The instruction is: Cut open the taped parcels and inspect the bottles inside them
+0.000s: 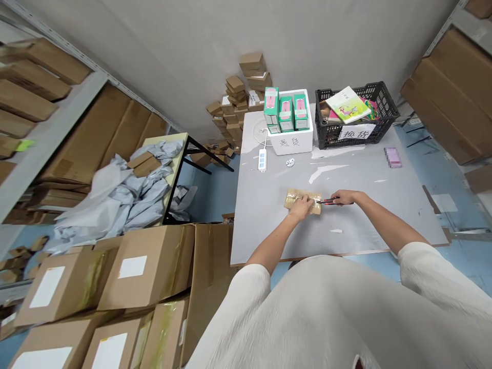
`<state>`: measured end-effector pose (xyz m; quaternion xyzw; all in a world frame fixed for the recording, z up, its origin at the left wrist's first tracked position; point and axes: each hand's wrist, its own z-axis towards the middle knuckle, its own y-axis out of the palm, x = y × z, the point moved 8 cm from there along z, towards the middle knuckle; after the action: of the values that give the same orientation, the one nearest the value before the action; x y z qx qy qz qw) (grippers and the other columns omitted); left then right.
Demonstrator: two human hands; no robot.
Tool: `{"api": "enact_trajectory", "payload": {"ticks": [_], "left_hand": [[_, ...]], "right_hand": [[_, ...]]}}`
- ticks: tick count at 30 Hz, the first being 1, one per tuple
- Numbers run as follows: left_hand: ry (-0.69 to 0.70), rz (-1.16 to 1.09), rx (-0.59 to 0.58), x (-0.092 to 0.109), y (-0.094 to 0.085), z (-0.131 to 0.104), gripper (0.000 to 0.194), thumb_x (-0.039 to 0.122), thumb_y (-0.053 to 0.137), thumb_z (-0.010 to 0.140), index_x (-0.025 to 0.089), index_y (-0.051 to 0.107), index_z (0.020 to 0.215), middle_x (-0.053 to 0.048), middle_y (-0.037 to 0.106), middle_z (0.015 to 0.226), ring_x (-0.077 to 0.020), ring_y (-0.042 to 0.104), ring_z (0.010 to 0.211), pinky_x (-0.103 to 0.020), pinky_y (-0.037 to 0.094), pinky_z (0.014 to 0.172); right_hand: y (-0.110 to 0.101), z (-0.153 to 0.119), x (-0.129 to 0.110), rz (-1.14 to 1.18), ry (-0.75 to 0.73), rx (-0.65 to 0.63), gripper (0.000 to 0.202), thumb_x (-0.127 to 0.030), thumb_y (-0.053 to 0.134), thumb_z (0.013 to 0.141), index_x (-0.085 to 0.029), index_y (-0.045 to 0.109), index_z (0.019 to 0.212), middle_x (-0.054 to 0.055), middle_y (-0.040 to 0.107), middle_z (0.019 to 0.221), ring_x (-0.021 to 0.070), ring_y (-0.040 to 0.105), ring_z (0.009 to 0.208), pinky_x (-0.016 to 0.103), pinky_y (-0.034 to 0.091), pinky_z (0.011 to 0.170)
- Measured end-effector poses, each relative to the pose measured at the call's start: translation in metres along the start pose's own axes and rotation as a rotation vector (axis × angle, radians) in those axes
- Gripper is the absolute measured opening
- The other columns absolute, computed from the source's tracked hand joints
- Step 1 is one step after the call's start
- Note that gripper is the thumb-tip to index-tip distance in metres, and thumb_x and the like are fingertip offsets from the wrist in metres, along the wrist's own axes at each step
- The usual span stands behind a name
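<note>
A small brown package (292,196) wrapped in shiny tape lies on the grey table (265,225), near its middle. My left hand (302,207) presses on the front of the package, its fingers resting over it. To the right, my right hand (343,198) is closed around a cutting tool with red and black handles (329,201). The tool's tip is at the package's right end; whether it is a knife or scissors is too small to tell.
A white foam box (291,143) with green boxes and a black crate (326,136) stand at the table's back. A power strip (262,160) lies left. Large cartons (154,266) are stacked at the left front.
</note>
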<state>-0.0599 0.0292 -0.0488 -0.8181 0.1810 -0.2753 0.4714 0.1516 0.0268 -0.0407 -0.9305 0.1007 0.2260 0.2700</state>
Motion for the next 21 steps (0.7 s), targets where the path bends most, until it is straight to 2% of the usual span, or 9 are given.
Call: {"api": "enact_trajectory", "payload": {"ticks": [6,10,13,16,21], "left_hand": [[0.024,0.012,-0.013,0.0,0.0,0.002,0.049,0.03,0.077,0.094,0.032,0.06,0.139,-0.011,0.051,0.147,-0.0327,0.059,0.128,-0.045,0.049,0.11],[0.023,-0.005,-0.012,-0.002,0.001,0.002,0.049,0.03,0.077,0.093,0.033,0.06,0.139,-0.011,0.051,0.147,-0.0321,0.059,0.126,-0.044,0.049,0.109],[0.016,-0.01,0.001,-0.003,0.003,0.002,0.048,0.03,0.076,0.094,0.032,0.06,0.139,-0.011,0.051,0.146,-0.0319,0.06,0.125,-0.045,0.048,0.11],[0.009,-0.016,0.02,-0.004,0.003,0.004,0.047,0.029,0.076,0.095,0.032,0.06,0.139,-0.011,0.051,0.144,-0.0317,0.06,0.123,-0.046,0.048,0.111],[0.001,-0.025,0.022,-0.004,0.002,0.002,0.049,0.03,0.075,0.095,0.033,0.058,0.141,-0.01,0.051,0.146,-0.0314,0.058,0.126,-0.045,0.048,0.111]], "right_hand": [[0.003,0.001,-0.002,0.036,-0.033,0.027,0.027,-0.049,0.06,0.093,-0.026,0.07,0.104,0.001,0.072,0.084,0.0194,0.064,0.079,0.028,0.045,0.07],[0.005,0.001,0.004,0.035,-0.014,-0.024,0.03,-0.053,0.065,0.089,-0.026,0.072,0.1,0.001,0.072,0.082,0.019,0.064,0.074,0.029,0.046,0.069],[0.012,0.002,0.01,0.123,0.001,-0.036,0.034,-0.056,0.065,0.09,-0.026,0.073,0.104,0.001,0.074,0.085,0.0186,0.064,0.073,0.028,0.046,0.067],[0.021,0.001,0.012,0.21,-0.026,0.006,0.039,-0.059,0.063,0.093,-0.024,0.073,0.107,0.003,0.075,0.087,0.0198,0.067,0.08,0.028,0.048,0.07],[0.029,-0.005,0.013,0.243,-0.035,0.012,0.042,-0.06,0.061,0.095,-0.022,0.073,0.11,0.005,0.076,0.089,0.0209,0.067,0.082,0.028,0.048,0.072]]}}
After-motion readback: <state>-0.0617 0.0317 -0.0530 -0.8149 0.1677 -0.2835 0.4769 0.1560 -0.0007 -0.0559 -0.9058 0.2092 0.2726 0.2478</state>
